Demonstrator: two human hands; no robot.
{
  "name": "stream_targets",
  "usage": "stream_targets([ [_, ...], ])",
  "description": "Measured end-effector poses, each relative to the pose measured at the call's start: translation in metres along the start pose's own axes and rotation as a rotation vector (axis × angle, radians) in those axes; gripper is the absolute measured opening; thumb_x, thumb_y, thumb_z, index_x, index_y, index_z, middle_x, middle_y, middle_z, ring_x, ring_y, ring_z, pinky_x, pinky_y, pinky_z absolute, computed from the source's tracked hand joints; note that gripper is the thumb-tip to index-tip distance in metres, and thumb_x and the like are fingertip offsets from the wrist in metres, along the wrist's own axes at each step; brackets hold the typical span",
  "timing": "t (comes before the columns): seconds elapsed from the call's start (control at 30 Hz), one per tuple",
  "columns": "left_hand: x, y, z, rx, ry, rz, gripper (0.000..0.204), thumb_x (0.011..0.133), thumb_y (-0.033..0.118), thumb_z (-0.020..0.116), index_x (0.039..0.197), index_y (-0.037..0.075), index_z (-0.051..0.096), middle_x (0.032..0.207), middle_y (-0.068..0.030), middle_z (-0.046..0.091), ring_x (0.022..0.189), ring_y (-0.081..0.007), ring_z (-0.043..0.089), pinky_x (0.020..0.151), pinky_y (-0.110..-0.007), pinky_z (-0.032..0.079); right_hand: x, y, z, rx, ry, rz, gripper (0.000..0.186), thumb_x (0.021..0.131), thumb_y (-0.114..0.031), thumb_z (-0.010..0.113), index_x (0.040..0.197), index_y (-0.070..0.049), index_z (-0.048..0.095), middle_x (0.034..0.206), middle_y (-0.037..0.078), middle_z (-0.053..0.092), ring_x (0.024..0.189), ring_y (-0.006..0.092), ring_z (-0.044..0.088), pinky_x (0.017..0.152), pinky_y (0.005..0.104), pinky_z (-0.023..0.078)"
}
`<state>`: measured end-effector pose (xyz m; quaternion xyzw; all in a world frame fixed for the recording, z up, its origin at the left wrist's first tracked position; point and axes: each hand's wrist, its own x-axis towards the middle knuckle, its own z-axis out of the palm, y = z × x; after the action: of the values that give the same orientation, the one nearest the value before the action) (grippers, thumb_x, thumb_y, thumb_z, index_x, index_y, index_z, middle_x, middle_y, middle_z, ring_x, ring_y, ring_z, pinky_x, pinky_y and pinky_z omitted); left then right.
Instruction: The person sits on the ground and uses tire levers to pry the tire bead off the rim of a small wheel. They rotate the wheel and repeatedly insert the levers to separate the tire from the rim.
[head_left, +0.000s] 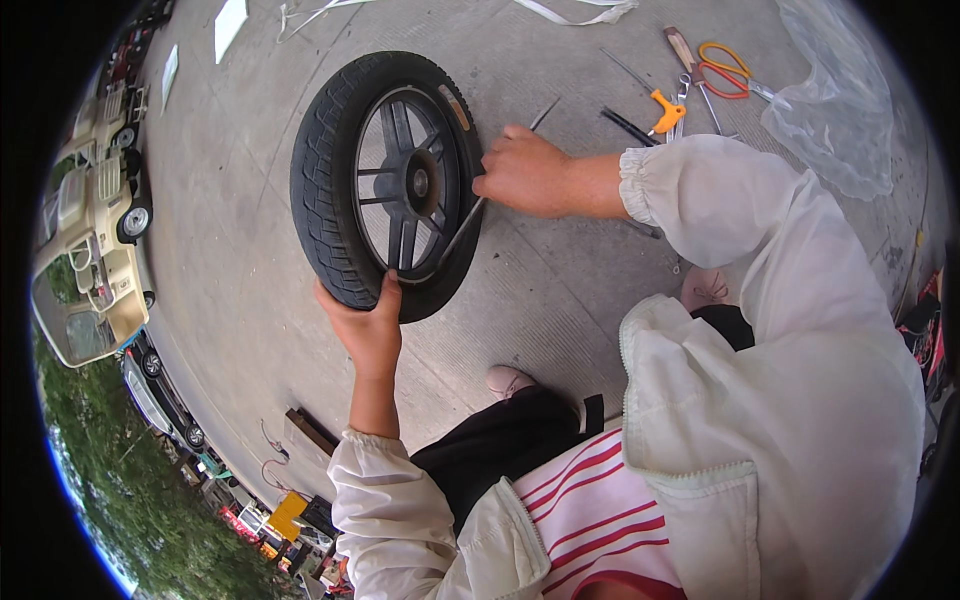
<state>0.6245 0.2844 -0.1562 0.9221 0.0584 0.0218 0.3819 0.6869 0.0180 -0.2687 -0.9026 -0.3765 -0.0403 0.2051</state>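
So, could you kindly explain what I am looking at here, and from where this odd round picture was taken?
It comes from a wide fisheye camera worn on a person's head, looking down at their own bare hands, which is why straight edges bend. The left hand steadies a black tyre on a spoked wheel, standing on a concrete floor. The right hand holds a thin metal lever pushed in at the tyre's rim. Behind lie orange-handled scissors, more hand tools and a clear plastic bag.
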Motion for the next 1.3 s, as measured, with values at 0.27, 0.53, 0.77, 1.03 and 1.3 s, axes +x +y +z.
stream_targets([
  [0.27, 0.012, -0.008, -0.008, -0.012, 0.042, -0.072, 0.065, 0.080, 0.017, 0.080, 0.128, -0.003, 0.041, 0.116, -0.0125, 0.056, 0.105, -0.0187, 0.053, 0.097, -0.032, 0.041, -0.054, -0.050, 0.036, 0.427, -0.890, 0.104, 0.032, 0.095, -0.024, 0.057, 0.093, 0.005, 0.069, 0.092, 0.025, 0.069, 0.088, 0.0428, 0.067, 0.078, 0.0504, 0.052],
  [0.53, 0.021, -0.010, -0.006, -0.078, 0.014, -0.115, 0.071, 0.083, 0.023, 0.079, 0.135, -0.003, 0.037, 0.124, -0.0150, 0.054, 0.112, -0.0209, 0.052, 0.100, -0.032, 0.040, -0.058, -0.107, 0.068, 0.815, -1.085, 0.163, 0.040, 0.096, -0.031, 0.057, 0.092, 0.008, 0.066, 0.085, 0.022, 0.070, 0.075, 0.0347, 0.070, 0.070, 0.0448, 0.054],
  [0.77, 0.006, -0.016, -0.020, -0.424, -0.170, -0.231, 0.076, 0.090, 0.023, 0.072, 0.147, 0.001, 0.027, 0.141, -0.0114, 0.046, 0.126, -0.0213, 0.047, 0.108, -0.034, 0.036, -0.071, -0.105, 0.080, 1.194, -1.126, 0.509, 0.034, 0.097, -0.021, 0.056, 0.113, 0.009, 0.053, 0.086, 0.019, 0.071, 0.070, 0.0249, 0.072, 0.064, 0.0364, 0.058],
  [1.03, 0.004, 0.015, -0.010, -0.153, -0.194, -0.282, 0.054, 0.081, 0.015, 0.076, 0.126, -0.005, 0.051, 0.116, -0.0105, 0.063, 0.107, -0.0192, 0.057, 0.099, -0.031, 0.041, -0.066, -0.093, 0.057, 1.130, -1.261, 0.364, 0.041, 0.099, -0.024, 0.053, 0.123, 0.009, 0.048, 0.096, 0.020, 0.070, 0.087, 0.0282, 0.072, 0.076, 0.0404, 0.058],
  [1.3, -0.005, 0.032, 0.000, -0.067, 0.022, -0.152, 0.077, 0.081, 0.023, 0.081, 0.136, -0.006, 0.036, 0.127, -0.0170, 0.052, 0.113, -0.0208, 0.052, 0.101, -0.032, 0.040, -0.064, -0.095, 0.053, 1.429, -1.332, 0.204, 0.044, 0.098, -0.021, 0.058, 0.126, 0.011, 0.045, 0.104, 0.023, 0.067, 0.092, 0.0293, 0.072, 0.078, 0.0373, 0.061],
])
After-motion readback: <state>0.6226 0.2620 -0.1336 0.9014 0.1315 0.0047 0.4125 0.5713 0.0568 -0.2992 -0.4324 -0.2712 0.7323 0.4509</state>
